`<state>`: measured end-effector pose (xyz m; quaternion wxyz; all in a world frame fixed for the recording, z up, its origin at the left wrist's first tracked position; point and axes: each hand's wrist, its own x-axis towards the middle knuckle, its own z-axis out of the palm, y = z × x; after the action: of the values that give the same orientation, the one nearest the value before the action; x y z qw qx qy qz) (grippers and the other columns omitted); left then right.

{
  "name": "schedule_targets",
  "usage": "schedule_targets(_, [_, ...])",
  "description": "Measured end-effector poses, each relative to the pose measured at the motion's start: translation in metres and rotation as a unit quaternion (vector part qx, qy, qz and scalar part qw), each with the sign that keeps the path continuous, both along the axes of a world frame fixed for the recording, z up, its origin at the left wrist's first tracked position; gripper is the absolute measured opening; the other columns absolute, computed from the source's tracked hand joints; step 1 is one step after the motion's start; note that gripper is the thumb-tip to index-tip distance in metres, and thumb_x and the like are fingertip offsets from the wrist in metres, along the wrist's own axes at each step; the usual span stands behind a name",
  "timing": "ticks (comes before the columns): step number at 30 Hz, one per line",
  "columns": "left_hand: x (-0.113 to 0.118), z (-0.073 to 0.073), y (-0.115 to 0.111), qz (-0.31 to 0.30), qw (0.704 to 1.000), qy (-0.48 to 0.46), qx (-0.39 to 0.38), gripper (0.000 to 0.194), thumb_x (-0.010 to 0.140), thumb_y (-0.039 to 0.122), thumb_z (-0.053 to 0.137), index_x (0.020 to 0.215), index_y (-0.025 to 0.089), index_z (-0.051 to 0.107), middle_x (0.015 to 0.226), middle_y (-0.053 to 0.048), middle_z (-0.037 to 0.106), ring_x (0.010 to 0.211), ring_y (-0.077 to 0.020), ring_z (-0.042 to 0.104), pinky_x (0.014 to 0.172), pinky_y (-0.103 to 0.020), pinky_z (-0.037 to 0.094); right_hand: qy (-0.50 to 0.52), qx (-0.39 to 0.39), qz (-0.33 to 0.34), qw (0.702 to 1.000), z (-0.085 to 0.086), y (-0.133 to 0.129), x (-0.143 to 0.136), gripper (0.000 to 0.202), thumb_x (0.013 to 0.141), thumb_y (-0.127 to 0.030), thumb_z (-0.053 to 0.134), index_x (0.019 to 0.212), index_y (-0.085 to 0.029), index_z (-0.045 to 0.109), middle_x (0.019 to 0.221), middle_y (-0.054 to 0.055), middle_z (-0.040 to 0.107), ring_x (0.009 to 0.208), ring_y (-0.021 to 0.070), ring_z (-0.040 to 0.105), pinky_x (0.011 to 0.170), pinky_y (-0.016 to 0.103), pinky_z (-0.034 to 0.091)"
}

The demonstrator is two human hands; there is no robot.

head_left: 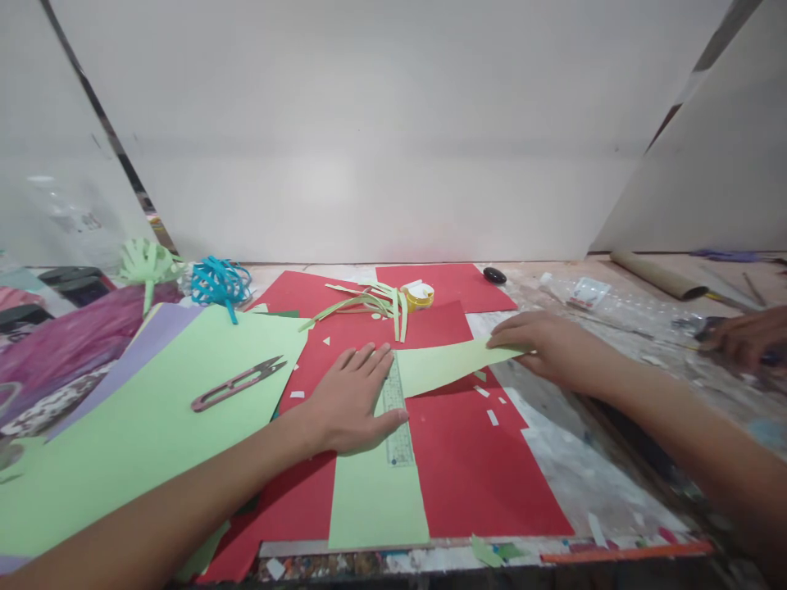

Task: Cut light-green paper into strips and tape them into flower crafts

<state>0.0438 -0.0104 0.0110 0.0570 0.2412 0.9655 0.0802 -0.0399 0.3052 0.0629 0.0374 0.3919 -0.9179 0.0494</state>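
Note:
My left hand (353,401) lies flat with its fingers spread, pressing on a clear ruler (401,442) and a light green paper (376,508). The ruler stands lengthwise along the paper's right side. My right hand (541,348) pinches the far end of a light green paper flap (452,366), which reaches out rightward from the ruler's edge and is slightly raised. Whether flap and paper are still joined under the ruler, I cannot tell. Red paper sheets (485,483) lie beneath. Pink thread snips (237,383) rest on a larger green sheet (141,442) to the left.
Thin green strips (369,301) and a yellow tape roll (419,297) lie behind my hands. Blue (220,283) and green (147,262) paper flowers stand back left. A plastic bottle (578,293) lies right, near another person's hand (747,338). White scraps (492,418) dot the red paper.

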Motion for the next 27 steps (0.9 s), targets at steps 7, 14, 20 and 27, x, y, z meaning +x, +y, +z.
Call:
schedule_targets(7, [-0.001,0.002,0.002,0.000,1.000,0.002,-0.007,0.087,0.087,0.071,0.018,0.153,0.013,0.016,0.158,-0.010,0.013,0.146,-0.0321,0.011,0.116,-0.050,0.014,-0.171,-0.152,-0.073,0.971,0.011,0.036,-0.013,0.023,0.083,-0.041,0.061,0.093,-0.026,0.076,0.116,0.005,0.070,0.112,0.0289,0.061,0.097,0.043,0.047])
schedule_targets(14, [-0.001,0.003,0.002,0.001,1.000,-0.002,-0.012,0.089,0.087,0.072,0.018,0.153,0.012,0.015,0.159,-0.011,0.012,0.146,-0.0340,0.011,0.116,-0.051,0.014,-0.251,-0.235,-0.070,0.936,0.017,0.011,-0.028,0.031,0.083,-0.048,0.061,0.096,-0.024,0.075,0.120,0.006,0.068,0.114,0.0278,0.060,0.095,0.038,0.048])
schedule_targets(20, [-0.002,0.002,0.002,0.002,1.000,-0.008,-0.007,0.090,0.087,0.072,0.020,0.153,0.012,0.014,0.159,-0.011,0.011,0.146,-0.0344,0.009,0.116,-0.051,0.012,-0.297,-0.305,-0.097,0.900,0.017,-0.011,-0.065,0.029,0.073,-0.050,0.071,0.082,-0.023,0.077,0.087,0.003,0.074,0.090,0.0264,0.067,0.080,0.035,0.052])
schedule_targets(27, [-0.002,0.001,0.002,0.004,1.000,-0.008,0.005,0.088,0.086,0.071,0.026,0.150,0.011,0.024,0.157,-0.014,0.020,0.145,-0.0359,0.012,0.116,-0.053,0.012,-0.305,-0.366,-0.125,0.871,0.020,-0.049,-0.104,0.019,0.067,-0.035,0.076,0.076,-0.019,0.075,0.081,0.004,0.072,0.078,0.0203,0.066,0.070,0.029,0.051])
